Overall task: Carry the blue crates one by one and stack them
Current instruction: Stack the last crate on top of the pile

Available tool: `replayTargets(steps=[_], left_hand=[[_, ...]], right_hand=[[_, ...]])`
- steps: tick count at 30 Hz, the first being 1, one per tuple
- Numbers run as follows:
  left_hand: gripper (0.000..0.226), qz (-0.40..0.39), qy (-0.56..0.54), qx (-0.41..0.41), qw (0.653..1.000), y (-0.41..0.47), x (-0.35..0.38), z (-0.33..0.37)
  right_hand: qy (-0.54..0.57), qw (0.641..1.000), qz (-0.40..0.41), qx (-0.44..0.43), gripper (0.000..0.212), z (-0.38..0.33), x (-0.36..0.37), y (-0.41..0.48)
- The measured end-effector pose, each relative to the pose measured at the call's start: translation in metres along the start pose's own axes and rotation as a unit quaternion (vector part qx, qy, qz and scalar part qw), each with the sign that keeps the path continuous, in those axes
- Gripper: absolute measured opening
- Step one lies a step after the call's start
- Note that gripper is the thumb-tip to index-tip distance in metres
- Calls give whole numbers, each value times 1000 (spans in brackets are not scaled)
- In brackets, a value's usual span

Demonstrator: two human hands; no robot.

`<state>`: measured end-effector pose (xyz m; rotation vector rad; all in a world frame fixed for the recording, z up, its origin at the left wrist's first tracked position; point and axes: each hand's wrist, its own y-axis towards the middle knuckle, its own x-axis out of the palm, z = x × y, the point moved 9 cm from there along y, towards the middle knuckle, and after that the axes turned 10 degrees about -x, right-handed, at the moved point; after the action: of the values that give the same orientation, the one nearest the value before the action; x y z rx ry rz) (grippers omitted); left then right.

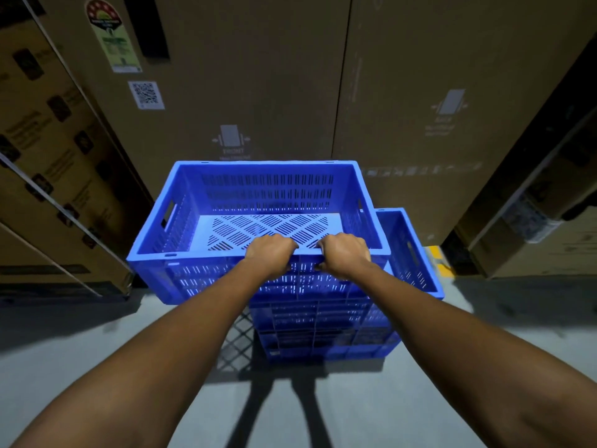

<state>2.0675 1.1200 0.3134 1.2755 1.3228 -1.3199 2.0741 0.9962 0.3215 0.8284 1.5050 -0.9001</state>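
Note:
An empty blue slotted crate [258,195] is held in front of me, its near long rim gripped by both hands. My left hand [269,253] curls over the rim left of centre and my right hand [344,253] curls over it just to the right. The crate hangs above and offset to the left of a stack of blue crates [323,328] standing on the floor. The top crate of that stack [410,253] shows at the right, open and empty. Whether the held crate touches the stack is hidden.
Tall brown cardboard boxes [258,76] form a wall right behind the crates. More boxes with straps stand at the left [48,156] and right [533,205]. Grey concrete floor [97,334] lies in front, with a yellow floor mark [441,260] at the right.

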Motion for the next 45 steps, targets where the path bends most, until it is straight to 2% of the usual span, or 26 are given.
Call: replayTargets(steps=[5, 8, 12, 19, 23, 27, 31, 36, 38, 41, 43, 45], left_hand=[[22, 1, 2, -1, 1000, 8, -1, 33], [30, 7, 6, 4, 1000, 12, -5, 55], [29, 5, 7, 9, 1000, 18, -9, 89], [28, 11, 2, 11, 1000, 29, -13, 136], [35, 10, 8, 10, 1000, 33, -13, 161], [37, -1, 6, -1, 1000, 36, -14, 178], [35, -9, -2, -8, 1000, 36, -11, 183], [30, -16, -1, -3, 1000, 35, -12, 183], [41, -23, -12, 16, 1000, 34, -12, 184], [69, -46, -49, 72, 995, 26, -13, 184], [76, -80, -83, 82, 990, 20, -13, 170], [85, -103, -117, 57, 986, 21, -7, 139]], right_hand=[[6, 1000, 1, 7, 30, 32, -2, -13], [7, 1000, 0, 11, 30, 54, -3, -21], [-1, 1000, 4, 20, 41, 86, -2, -30], [-5, 1000, -1, 26, 41, 134, -1, -45], [-9, 1000, 0, 23, 42, 157, -2, -55], [-9, 1000, -4, 23, 40, 174, -1, -61], [-14, 1000, -4, 18, 29, 178, -2, -65], [-21, 1000, -13, 13, 32, 177, -2, -66], [-14, 1000, -18, 9, 43, 175, -2, -67], [0, 1000, -30, -3, 79, 172, -2, -68], [30, 999, -36, -9, 83, 170, -4, -71], [84, 995, -48, 5, 81, 170, -4, -73]])
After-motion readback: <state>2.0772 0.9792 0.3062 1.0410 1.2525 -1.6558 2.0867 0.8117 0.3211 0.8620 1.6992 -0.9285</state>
